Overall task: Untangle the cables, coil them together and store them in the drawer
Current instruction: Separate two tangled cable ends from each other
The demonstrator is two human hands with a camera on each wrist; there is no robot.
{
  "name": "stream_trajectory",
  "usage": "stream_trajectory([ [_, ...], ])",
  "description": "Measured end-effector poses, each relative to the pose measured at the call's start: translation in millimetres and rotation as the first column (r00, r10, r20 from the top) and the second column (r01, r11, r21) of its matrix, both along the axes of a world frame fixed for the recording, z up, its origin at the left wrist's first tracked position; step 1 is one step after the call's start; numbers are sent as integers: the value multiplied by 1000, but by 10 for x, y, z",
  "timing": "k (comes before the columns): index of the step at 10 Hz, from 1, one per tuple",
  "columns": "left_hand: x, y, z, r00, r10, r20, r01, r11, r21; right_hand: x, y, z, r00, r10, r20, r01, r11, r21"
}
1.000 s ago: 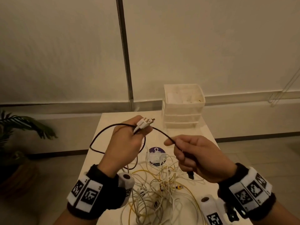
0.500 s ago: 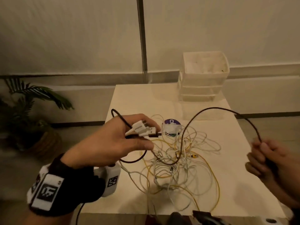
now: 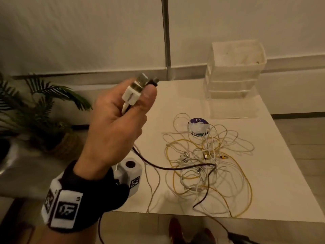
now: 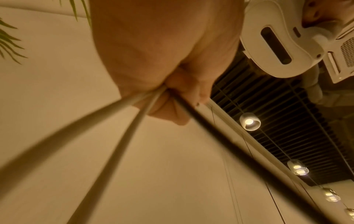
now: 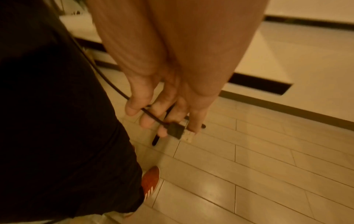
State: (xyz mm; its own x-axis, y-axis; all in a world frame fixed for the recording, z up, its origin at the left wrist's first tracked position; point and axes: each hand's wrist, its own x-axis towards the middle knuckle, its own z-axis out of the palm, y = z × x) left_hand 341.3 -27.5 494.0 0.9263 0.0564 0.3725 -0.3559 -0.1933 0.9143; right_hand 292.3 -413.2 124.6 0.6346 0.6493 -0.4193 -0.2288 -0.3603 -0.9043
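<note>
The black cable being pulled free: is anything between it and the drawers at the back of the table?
Yes. The black cable runs from the left hand across the tangle of white and yellow cables, which lies in front of the drawers. Whether it is caught in them cannot be told. Its plug end is in the right hand.

The pale rectangular table [image 3: 274, 196] is the landmark. On it, near its front edge, lies the tangle of thin white and yellow cables [image 3: 207, 166] — behind that, at the table's far right corner, the translucent plastic drawer stack [image 3: 235, 71]. Left of the table, on the floor, stands a potted green palm [image 3: 40, 110].
</note>
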Motion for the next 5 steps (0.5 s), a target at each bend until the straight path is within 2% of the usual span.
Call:
stream_trajectory([
  [1, -55, -187, 58, 997, -21, 78, 28, 995, -91, -691, 317, -454, 982, 110, 154, -69, 965, -252],
  [2, -136, -381, 46, 996, -16, 87, 24, 995, -92, -1195, 203, -746, 951, 252, 179, -149, 881, -448],
  [3, -235, -600, 25, 1000, -24, 16, 25, 995, -95, -304, -51, -280, 920, 326, 218, -118, 759, -640],
  [4, -342, -746, -1, 1000, -20, -14, 18, 994, -111, 40, -285, 426, 970, 245, 10, -147, 613, -777],
  [5, -436, -804, -62, 997, -23, -69, 15, 995, -103, 188, -325, 754, 962, 103, 252, 131, 637, -759],
])
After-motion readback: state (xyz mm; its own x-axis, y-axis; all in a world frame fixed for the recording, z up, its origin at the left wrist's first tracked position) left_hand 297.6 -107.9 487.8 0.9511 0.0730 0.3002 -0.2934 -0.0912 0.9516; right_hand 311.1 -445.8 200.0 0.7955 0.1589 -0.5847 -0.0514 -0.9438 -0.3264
